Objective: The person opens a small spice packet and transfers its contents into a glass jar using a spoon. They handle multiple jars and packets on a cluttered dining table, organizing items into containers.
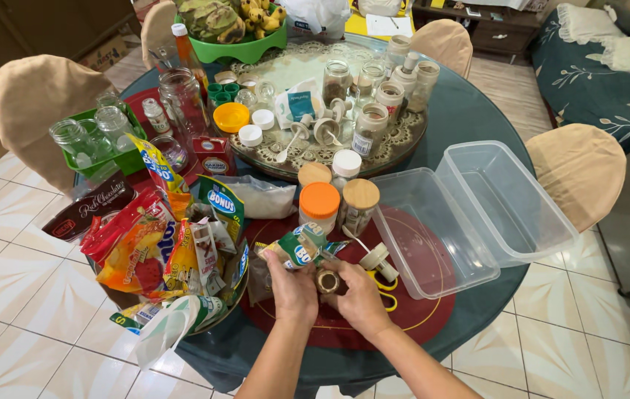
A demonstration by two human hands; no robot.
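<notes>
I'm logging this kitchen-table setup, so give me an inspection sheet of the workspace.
Surface: round glass-topped table, red mat under the hands.
Job's things: small open jar; green sachet.
Clutter: snack packets, spice jars, orange-lidded jar, two clear plastic tubs, yellow scissors.
Hands: left hand holds the sachet over the jar; right hand grips the jar.
Cables: nothing seen.
Surroundings: covered chairs, tiled floor, sofa.

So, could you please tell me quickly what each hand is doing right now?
Left hand: closed on a green-and-white sachet.
Right hand: closed around a small open jar.
</notes>
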